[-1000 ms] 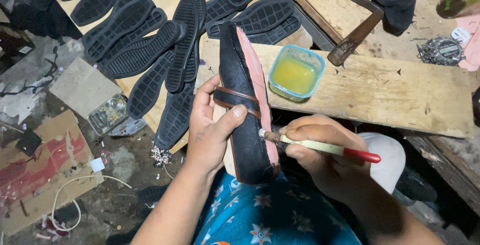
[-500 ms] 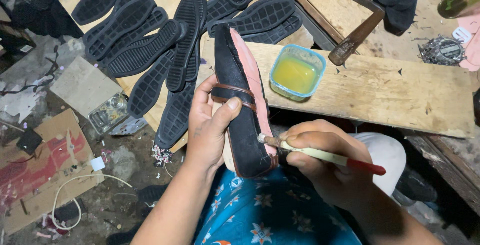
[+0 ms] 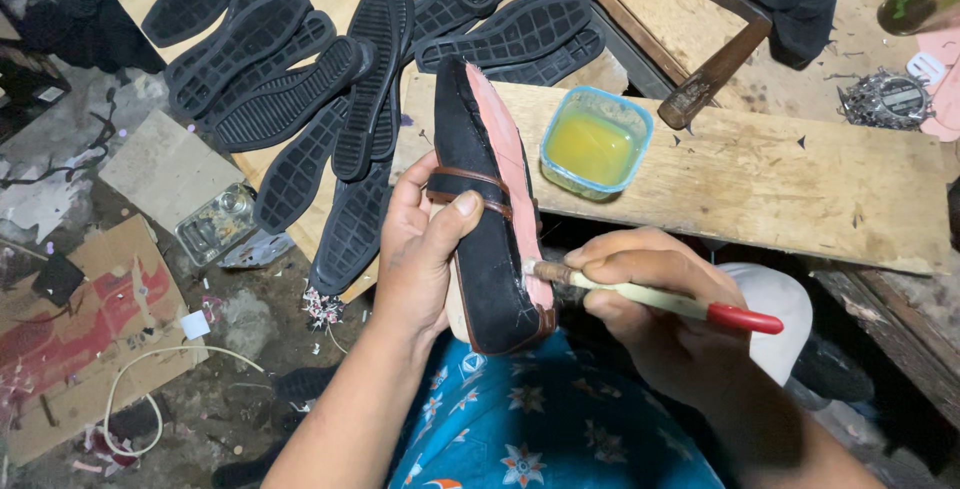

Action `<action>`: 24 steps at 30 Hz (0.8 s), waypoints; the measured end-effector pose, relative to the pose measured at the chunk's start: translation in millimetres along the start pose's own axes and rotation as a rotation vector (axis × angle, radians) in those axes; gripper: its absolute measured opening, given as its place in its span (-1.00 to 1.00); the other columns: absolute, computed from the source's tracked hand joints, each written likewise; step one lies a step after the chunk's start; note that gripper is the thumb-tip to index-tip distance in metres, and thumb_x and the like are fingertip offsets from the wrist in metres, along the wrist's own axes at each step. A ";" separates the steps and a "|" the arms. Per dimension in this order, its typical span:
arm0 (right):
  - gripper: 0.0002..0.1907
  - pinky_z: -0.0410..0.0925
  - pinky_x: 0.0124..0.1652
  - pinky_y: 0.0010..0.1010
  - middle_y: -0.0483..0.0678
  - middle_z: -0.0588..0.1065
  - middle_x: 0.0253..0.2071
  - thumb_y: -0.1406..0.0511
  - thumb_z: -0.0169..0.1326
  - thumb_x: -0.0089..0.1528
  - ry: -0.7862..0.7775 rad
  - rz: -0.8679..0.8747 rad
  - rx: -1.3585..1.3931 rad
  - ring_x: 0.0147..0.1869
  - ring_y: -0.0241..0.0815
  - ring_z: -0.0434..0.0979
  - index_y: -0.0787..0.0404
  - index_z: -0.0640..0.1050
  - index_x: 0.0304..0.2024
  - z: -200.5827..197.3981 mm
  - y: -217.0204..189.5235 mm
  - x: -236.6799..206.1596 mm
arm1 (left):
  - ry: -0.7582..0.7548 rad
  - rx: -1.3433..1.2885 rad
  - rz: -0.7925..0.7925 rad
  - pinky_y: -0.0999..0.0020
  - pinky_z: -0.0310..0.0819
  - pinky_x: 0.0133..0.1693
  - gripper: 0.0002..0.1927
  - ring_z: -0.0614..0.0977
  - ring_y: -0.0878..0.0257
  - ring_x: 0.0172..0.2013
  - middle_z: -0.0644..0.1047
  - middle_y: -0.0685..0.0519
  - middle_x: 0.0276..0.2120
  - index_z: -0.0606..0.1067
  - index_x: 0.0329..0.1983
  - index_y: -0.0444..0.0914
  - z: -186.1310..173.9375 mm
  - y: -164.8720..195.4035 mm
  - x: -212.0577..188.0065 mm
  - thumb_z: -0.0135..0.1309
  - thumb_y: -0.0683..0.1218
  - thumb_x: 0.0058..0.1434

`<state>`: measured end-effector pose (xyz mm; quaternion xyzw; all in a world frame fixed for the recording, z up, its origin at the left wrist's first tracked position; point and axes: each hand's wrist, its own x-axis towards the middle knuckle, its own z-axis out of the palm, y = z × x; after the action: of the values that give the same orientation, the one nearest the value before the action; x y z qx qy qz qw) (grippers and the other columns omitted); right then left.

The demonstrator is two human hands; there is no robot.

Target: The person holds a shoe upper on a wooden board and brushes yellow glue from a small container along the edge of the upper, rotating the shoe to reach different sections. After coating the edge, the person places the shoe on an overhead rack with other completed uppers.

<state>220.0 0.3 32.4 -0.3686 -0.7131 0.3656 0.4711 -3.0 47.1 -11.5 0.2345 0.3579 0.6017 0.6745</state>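
Matt black cloth shoe [image 3: 480, 219] with pink sole face, rough wooden plank [image 3: 760, 169], ribbed rubber soles [image 3: 300, 79], glossy plastic tub [image 3: 597, 141].

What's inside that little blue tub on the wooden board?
The blue tub holds yellow liquid, likely glue, filling most of it. Its bottom is hidden beneath the liquid. No lid sits on it.

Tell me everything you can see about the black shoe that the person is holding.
The black shoe is a flat slip-on that looks like suede, with a brown strap across its middle and brown trim at the near end. It is turned on its side, its pink underside facing right, one end pointing away over the wooden plank. The left hand wraps around it, thumb on the strap. The brush, held by the right hand, touches the pink underside near the near end.
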 end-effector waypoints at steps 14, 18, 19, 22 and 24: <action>-0.85 0.51 0.10 -0.32 0.11 0.57 0.01 0.37 0.08 0.37 -0.038 0.047 0.029 0.08 -0.10 0.67 0.25 0.49 -0.01 4.0 -5.7 0.4 | 0.021 0.018 0.007 0.30 0.56 0.02 -0.35 0.61 0.25 -0.06 0.54 -0.08 0.00 0.22 0.36 -0.35 -3.0 -2.3 0.8 0.17 -0.20 0.24; -0.85 0.53 0.09 -0.34 0.10 0.57 0.01 0.34 0.09 0.38 -0.045 0.018 -0.012 0.08 -0.12 0.67 0.23 0.47 -0.02 3.8 -5.4 0.4 | 0.032 -0.010 -0.002 0.29 0.58 0.00 -0.38 0.62 0.25 -0.08 0.55 -0.09 -0.02 0.22 0.35 -0.35 -3.6 -3.2 1.6 0.15 -0.20 0.25; -0.84 0.55 0.06 -0.36 0.09 0.57 0.01 0.34 0.09 0.37 -0.052 0.024 0.004 0.06 -0.14 0.68 0.22 0.46 -0.01 3.8 -5.0 0.8 | 0.035 -0.011 -0.004 0.28 0.57 -0.02 -0.38 0.62 0.24 -0.09 0.55 -0.09 -0.03 0.23 0.34 -0.35 -3.9 -3.2 1.8 0.15 -0.20 0.25; -0.83 0.57 0.00 -0.39 0.09 0.57 0.01 0.33 0.09 0.37 -0.066 0.024 0.034 0.03 -0.18 0.68 0.21 0.46 -0.01 3.3 -4.1 1.7 | 0.045 -0.017 -0.010 0.28 0.58 -0.02 -0.39 0.62 0.24 -0.09 0.55 -0.10 -0.02 0.24 0.33 -0.36 -4.0 -3.1 2.4 0.15 -0.20 0.24; -0.84 0.57 0.01 -0.39 0.09 0.57 0.00 0.33 0.10 0.37 -0.064 0.003 0.026 0.03 -0.18 0.68 0.20 0.45 -0.01 3.0 -4.9 1.4 | 0.056 -0.014 -0.018 0.30 0.59 -0.01 -0.40 0.62 0.24 -0.08 0.54 -0.09 -0.01 0.25 0.32 -0.36 -3.9 -3.1 2.6 0.14 -0.18 0.25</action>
<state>215.8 -1.3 36.3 -0.3519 -0.7223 0.3871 0.4523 -3.9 48.7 -16.8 0.2097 0.3743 0.6043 0.6713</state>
